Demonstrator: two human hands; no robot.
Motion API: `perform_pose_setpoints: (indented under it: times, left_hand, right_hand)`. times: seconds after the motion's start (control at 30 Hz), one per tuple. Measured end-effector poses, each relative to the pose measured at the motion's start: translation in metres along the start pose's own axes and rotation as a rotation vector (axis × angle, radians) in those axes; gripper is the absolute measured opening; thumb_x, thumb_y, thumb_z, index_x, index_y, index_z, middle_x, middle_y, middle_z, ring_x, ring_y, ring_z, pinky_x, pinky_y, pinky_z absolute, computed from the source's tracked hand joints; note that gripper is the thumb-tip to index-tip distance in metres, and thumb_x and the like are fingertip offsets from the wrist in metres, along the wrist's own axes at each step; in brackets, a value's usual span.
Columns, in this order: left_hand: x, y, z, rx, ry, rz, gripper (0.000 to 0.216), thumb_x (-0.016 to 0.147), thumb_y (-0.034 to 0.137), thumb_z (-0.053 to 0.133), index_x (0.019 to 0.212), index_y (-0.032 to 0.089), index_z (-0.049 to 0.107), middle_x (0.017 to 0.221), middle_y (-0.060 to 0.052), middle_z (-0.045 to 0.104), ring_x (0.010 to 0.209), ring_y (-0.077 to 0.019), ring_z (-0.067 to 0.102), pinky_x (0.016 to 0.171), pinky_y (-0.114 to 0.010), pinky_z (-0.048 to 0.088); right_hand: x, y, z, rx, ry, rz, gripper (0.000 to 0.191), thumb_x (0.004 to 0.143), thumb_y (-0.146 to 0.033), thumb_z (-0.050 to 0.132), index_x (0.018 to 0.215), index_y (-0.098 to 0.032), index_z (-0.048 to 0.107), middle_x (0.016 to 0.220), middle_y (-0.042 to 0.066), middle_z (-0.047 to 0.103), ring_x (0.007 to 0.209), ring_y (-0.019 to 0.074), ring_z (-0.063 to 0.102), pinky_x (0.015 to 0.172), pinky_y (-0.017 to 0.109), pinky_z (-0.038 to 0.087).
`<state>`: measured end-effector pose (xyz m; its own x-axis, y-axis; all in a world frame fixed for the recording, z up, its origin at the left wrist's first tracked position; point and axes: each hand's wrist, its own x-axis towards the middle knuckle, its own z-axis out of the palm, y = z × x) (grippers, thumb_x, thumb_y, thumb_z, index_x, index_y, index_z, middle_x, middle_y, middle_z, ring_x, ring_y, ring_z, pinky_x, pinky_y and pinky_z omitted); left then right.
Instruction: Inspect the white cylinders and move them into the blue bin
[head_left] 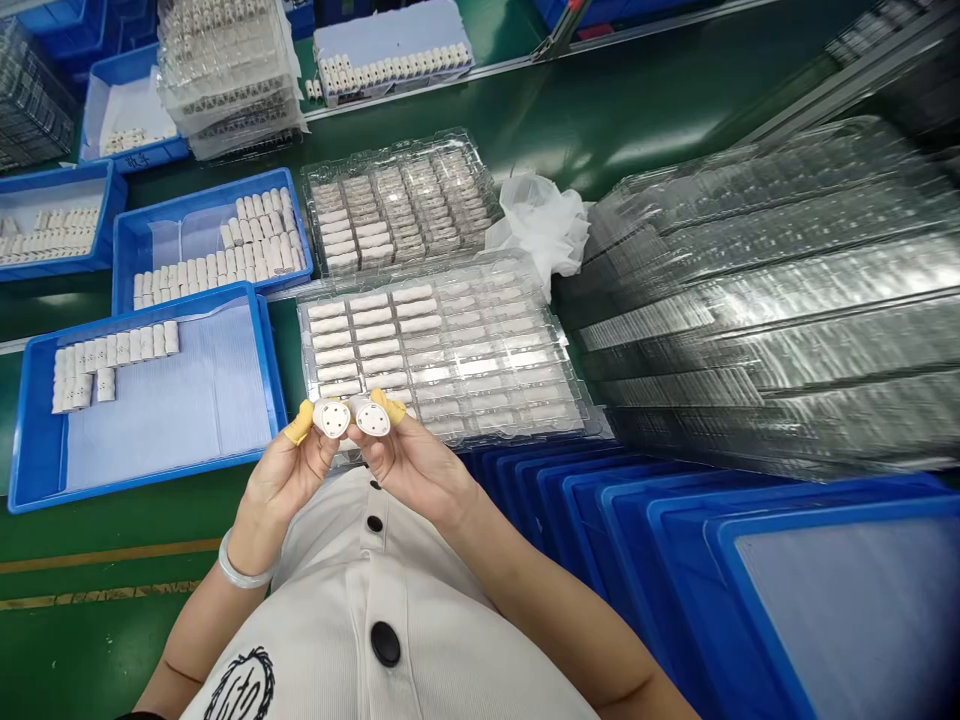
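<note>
Close in front of my body, my left hand (294, 460) pinches a small white plastic part (332, 418), its round end with small dark holes facing up at me. My right hand (411, 462) grips a second white part (373, 419) of the same look right beside it. Yellow covers sit on the tips of both thumbs. Just beyond the hands lies a clear blister tray (517, 395) with white pieces in its left columns. To the left, a blue bin (172, 470) lined with pale sheet holds several white parts (116, 350).
Farther back are another filled blister tray (397, 200), a crumpled white bag (544, 225) and a blue bin of parts (217, 245). Tall stacks of clear trays (765, 300) rise on the right, above stacked blue bins (637, 530). More stacked trays (229, 80) stand at the back left.
</note>
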<state>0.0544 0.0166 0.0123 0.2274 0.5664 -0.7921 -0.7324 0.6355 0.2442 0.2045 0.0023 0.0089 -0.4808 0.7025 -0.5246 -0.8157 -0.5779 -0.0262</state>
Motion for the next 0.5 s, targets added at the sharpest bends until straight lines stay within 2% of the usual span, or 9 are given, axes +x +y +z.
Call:
perform_pose_setpoints:
  times: [0.17, 0.3, 0.5]
  left_hand:
    - [0.0010, -0.0004, -0.0009, 0.024, -0.008, 0.007, 0.025, 0.099, 0.015, 0.033, 0.103, 0.012, 0.057, 0.083, -0.005, 0.072, 0.068, -0.0104, 0.071, 0.059, -0.016, 0.059]
    - [0.0012, -0.0006, -0.0036, 0.027, -0.018, 0.010, 0.025, 0.098, 0.016, 0.034, 0.098, 0.012, 0.058, 0.084, -0.006, 0.072, 0.070, -0.0105, 0.071, 0.060, -0.015, 0.059]
    - [0.0026, -0.0009, -0.0048, 0.075, -0.042, 0.034, 0.023, 0.097, 0.016, 0.038, 0.102, 0.013, 0.060, 0.085, -0.004, 0.071, 0.067, -0.0087, 0.069, 0.059, -0.015, 0.058]
  right_hand:
    - [-0.0002, 0.0009, 0.0010, 0.010, -0.004, -0.005, 0.021, 0.092, -0.026, 0.056, 0.085, -0.009, 0.066, 0.071, 0.004, 0.073, 0.062, 0.0117, 0.072, 0.047, 0.009, 0.056]
    - [-0.0013, 0.0013, 0.0025, 0.021, 0.020, -0.010, 0.026, 0.096, -0.025, 0.048, 0.086, -0.008, 0.066, 0.071, 0.005, 0.074, 0.060, 0.0118, 0.072, 0.047, 0.010, 0.056]
    - [-0.0003, 0.0012, 0.0019, -0.025, 0.026, -0.001, 0.033, 0.100, -0.024, 0.039, 0.088, -0.008, 0.065, 0.072, 0.005, 0.073, 0.060, 0.0104, 0.071, 0.048, 0.010, 0.054]
